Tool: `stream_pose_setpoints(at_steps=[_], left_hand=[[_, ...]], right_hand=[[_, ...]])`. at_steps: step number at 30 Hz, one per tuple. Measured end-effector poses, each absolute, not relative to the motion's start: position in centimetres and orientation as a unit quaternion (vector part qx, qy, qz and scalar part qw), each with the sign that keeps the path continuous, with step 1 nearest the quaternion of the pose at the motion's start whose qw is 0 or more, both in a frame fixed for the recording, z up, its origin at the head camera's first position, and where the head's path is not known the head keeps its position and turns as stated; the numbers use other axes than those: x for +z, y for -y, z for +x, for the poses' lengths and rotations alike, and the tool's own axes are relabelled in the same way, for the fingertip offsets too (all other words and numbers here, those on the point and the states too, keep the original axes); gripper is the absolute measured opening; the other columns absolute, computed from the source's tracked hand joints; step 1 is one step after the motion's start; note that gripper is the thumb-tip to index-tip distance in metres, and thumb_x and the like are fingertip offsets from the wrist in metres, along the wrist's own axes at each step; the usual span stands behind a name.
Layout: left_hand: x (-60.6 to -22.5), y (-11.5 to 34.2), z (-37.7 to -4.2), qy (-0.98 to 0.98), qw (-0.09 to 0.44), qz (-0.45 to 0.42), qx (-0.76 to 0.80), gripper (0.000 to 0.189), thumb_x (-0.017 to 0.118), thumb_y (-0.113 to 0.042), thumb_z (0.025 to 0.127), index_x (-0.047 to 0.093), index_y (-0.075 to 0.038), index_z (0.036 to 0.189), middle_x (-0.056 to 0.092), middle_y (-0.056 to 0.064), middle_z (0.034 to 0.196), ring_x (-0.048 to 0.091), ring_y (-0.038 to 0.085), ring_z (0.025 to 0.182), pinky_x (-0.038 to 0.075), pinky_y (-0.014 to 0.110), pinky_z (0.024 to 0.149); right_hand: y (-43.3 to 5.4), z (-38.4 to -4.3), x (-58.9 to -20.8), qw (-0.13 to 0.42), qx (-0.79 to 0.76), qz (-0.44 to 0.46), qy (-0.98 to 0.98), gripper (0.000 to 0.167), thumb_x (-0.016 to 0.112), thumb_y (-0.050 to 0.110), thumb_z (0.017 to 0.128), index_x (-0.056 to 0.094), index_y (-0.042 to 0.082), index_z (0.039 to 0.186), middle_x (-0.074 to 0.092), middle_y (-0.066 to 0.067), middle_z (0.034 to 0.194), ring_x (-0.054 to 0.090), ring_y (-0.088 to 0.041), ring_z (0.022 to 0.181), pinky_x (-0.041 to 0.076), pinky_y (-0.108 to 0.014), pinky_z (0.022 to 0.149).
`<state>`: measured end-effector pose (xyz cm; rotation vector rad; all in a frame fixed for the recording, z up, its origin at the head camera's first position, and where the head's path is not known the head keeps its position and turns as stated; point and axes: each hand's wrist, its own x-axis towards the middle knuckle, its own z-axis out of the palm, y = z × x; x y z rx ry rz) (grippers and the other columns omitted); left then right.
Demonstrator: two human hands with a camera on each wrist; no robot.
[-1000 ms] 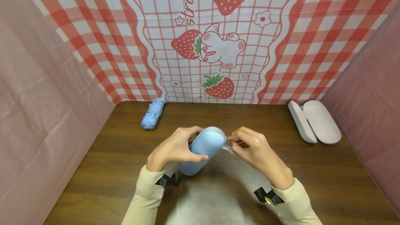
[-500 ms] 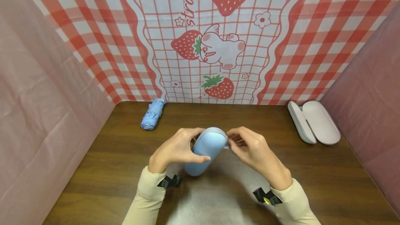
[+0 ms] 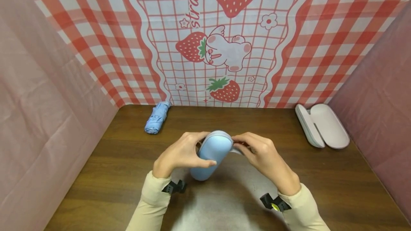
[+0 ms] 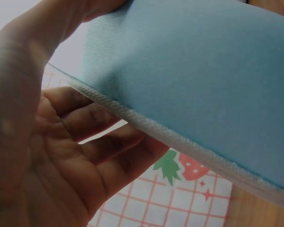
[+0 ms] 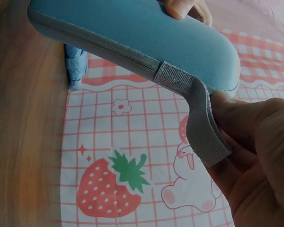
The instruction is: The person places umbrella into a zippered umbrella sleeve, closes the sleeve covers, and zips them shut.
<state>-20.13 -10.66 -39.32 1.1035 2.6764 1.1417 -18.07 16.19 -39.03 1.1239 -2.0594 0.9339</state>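
A light blue zip-up glasses case [image 3: 214,151] is tilted above the table, its rounded end up. My left hand [image 3: 181,151] grips it, thumb across the front and fingers behind along the zipped edge; the left wrist view shows the palm apart from the case. At the upper right end, my right hand [image 3: 258,150] pinches at the zipper edge with thumb and forefinger; the pull itself is hidden. A grey strap loop [image 5: 201,125] sticks out from the case's side, next to my right thumb in the right wrist view.
A folded light blue umbrella [image 3: 157,117] lies at the back left of the wooden table [image 3: 106,174]. At the back right lies an open case [image 3: 330,126] with a pale lining. A strawberry-print cloth [image 3: 221,45] hangs behind, with pink cloth at both sides.
The blue glasses case has shifted slightly right and stands a little steeper. My right fingers have closed up against its edge. The strap has swung outward.
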Motion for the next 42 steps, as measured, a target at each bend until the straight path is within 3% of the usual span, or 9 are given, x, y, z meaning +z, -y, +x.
stream_pose_setpoints(at_steps=[9,17,23,30,42], left_hand=[[-39.23,10.67,-20.20,-0.861,0.019,0.351,0.368,0.072,0.090,-0.034,0.075,0.061,-0.007,0.136,0.075,0.006,0.110,0.072,0.017,0.088,0.062,0.039,0.074],[-39.39,10.63,-20.28,-0.857,0.017,0.355,0.373,0.068,0.090,-0.033,0.074,0.063,-0.008,0.132,0.074,0.003,0.105,0.072,0.015,0.086,0.062,0.038,0.073],[-39.35,10.76,-20.29,-0.860,0.007,0.356,0.365,0.067,0.090,-0.035,0.074,0.064,-0.009,0.129,0.074,0.001,0.101,0.070,0.012,0.084,0.060,0.031,0.072],[-39.28,10.89,-20.18,-0.864,-0.001,0.352,0.361,0.068,0.090,-0.038,0.074,0.064,-0.009,0.130,0.074,0.000,0.101,0.067,0.006,0.084,0.061,0.040,0.074],[-39.38,10.86,-20.14,-0.868,-0.003,0.346,0.357,0.070,0.090,-0.037,0.074,0.063,-0.009,0.132,0.074,0.001,0.104,0.068,0.008,0.087,0.061,0.036,0.075]], right_hand=[[-16.07,-18.05,-39.15,0.306,0.355,0.405,0.785,0.031,0.079,-0.017,0.075,0.074,0.002,0.099,0.072,-0.006,0.095,0.067,-0.013,0.076,0.056,-0.018,0.066],[-16.06,-18.18,-39.46,0.302,0.373,0.392,0.785,0.024,0.070,-0.019,0.076,0.071,0.002,0.088,0.069,-0.007,0.090,0.065,-0.014,0.073,0.053,-0.012,0.069],[-16.03,-18.24,-39.39,0.298,0.372,0.408,0.779,0.027,0.072,-0.021,0.072,0.069,0.002,0.084,0.067,-0.006,0.089,0.064,-0.013,0.072,0.053,-0.013,0.066],[-16.08,-18.20,-39.45,0.291,0.368,0.421,0.776,0.029,0.075,-0.022,0.071,0.069,0.003,0.085,0.065,-0.005,0.089,0.064,-0.012,0.072,0.053,-0.014,0.066],[-16.14,-18.22,-39.82,0.269,0.351,0.438,0.782,0.028,0.079,-0.021,0.068,0.072,0.003,0.082,0.068,-0.004,0.089,0.065,-0.010,0.072,0.053,-0.013,0.066]])
